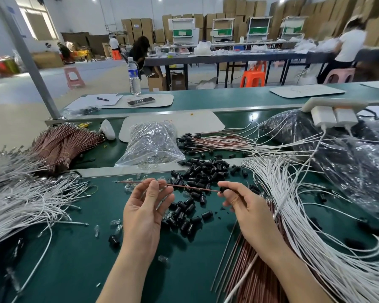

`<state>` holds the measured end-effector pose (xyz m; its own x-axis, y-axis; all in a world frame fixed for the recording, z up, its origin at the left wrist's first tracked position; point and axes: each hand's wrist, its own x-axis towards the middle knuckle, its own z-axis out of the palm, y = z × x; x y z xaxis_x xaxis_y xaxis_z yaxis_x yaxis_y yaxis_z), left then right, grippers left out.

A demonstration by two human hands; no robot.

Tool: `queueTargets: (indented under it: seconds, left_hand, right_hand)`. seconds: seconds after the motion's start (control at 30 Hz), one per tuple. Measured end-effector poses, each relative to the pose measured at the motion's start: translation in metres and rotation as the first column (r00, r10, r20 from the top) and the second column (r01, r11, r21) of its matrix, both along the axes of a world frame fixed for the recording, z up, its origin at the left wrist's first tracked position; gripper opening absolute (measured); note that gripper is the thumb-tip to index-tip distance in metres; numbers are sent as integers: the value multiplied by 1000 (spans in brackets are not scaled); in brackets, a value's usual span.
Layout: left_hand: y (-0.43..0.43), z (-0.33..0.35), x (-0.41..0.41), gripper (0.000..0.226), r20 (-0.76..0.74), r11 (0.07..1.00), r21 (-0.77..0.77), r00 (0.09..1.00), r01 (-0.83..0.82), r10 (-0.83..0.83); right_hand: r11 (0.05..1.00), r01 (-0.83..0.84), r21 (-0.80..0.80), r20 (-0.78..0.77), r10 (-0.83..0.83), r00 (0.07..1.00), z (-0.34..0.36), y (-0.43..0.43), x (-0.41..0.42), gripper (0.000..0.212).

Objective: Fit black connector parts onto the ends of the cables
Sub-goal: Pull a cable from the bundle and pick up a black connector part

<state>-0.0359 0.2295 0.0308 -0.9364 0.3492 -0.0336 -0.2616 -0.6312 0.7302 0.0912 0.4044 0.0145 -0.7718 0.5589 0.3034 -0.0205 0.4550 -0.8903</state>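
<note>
The left hand [144,206] is turned palm up, and a single brown cable [195,188] is pinched between its thumb and raised fingertips, roughly a third of the way along from the cable's left end. The right hand [243,202] is closed in a narrow pinch on a black connector part [223,189], which is held at the cable's right end (whether it is fully seated there cannot be told). The cable is held above the green table [74,248]. Its long axis runs almost level from left to right and dips slightly toward the right hand. Its free, metal-tipped end points left, past the left hand's fingers.

Beneath and behind the cable, between the two hands, a loose pile of black connector parts [201,171] is spread over the table. A few small clear bulbs [116,224] are scattered left of the left wrist. A sheaf of brown cables [245,276] is seen under the right forearm, with a fan of white cables [298,204] just beside it to the right. A heap of white cables [20,193] is piled at the far left, with a tied brown bundle [59,145] behind it. A clear plastic bag [151,145] is set behind the pile, and cables already fitted with black ends [206,139] are laid to its right.
</note>
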Motion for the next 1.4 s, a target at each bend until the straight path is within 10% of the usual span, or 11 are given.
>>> queueTargets:
  seconds: [0.77, 1.4]
  left_hand:
    - [0, 1, 2, 11, -18, 1000, -8, 1000, 17, -17]
    - [2, 2, 2, 16, -13, 999, -30, 1000, 26, -26]
  right_hand:
    - [996, -63, -61, 30, 65, 997, 7, -5, 2, 26]
    - [889, -144, -435, -153, 84, 985, 30, -11, 5, 30]
